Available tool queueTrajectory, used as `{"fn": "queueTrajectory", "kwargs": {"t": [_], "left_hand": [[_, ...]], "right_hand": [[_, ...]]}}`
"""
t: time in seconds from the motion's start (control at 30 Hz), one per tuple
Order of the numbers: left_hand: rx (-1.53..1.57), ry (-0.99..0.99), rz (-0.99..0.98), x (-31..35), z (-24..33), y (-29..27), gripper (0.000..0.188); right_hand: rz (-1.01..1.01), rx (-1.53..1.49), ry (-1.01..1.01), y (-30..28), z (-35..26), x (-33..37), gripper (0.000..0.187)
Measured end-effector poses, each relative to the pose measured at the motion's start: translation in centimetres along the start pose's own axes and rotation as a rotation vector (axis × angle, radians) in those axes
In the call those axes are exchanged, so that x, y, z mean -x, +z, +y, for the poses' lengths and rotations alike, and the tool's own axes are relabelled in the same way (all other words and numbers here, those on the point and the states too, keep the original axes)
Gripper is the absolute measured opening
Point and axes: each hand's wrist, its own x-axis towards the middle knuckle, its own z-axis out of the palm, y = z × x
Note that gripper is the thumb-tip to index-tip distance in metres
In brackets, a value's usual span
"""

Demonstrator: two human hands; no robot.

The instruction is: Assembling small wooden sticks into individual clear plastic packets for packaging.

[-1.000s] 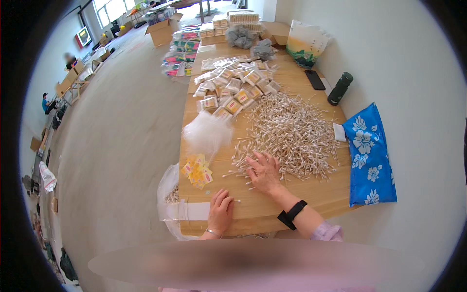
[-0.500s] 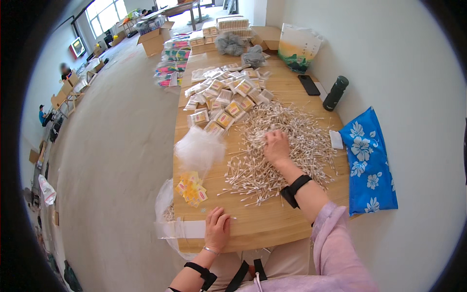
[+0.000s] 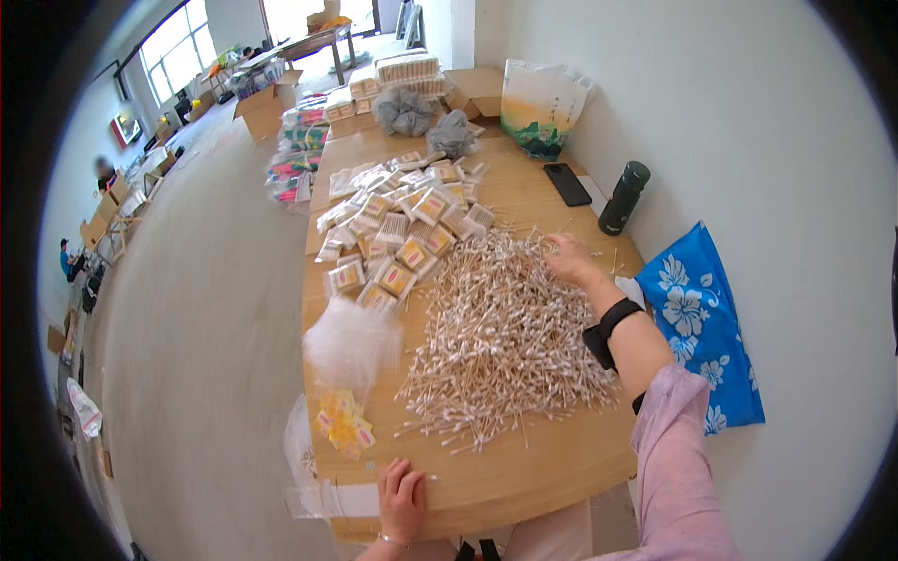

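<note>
I am looking at a packing workshop, a plain hall with a bare floor and big windows. A long wooden table carries a heap of cotton swabs in its middle and rows of filled small packets toward its far end. Cardboard boxes stand beyond the far edge, and more work tables line the left wall.

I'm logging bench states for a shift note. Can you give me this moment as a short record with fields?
Surface: long wooden table
Main material: large loose heap of wooden-stemmed white-tipped cotton swabs
Right hand: stretched to the heap's far edge, on the swabs
Left hand: flat on the near table edge
Packed goods: small clear packets of swabs beyond the heap
Right side: black bottle, blue flowered bag
</note>
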Motion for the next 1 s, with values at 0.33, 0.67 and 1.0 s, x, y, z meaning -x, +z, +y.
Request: {"fn": "queueTrajectory", "kwargs": {"t": [0.33, 0.67, 1.0], "left_hand": [[0.004, -0.047, -0.091, -0.1, 0.7, -1.1, 0.017], [-0.010, -0.046, -0.088, -0.9, 0.8, -1.0, 0.016], [0.003, -0.063, -0.125, -0.5, 1.6, -1.2, 0.015]], "right_hand": [[-0.139, 0.126, 0.306, 1.6, 1.6, -0.1, 0.052], [-0.067, 0.252, -0.160, 2.9, 5.2, -6.3, 0.034], [0.086, 0.351, -0.088, 3.8, 7.8, -6.8, 0.028]]}}
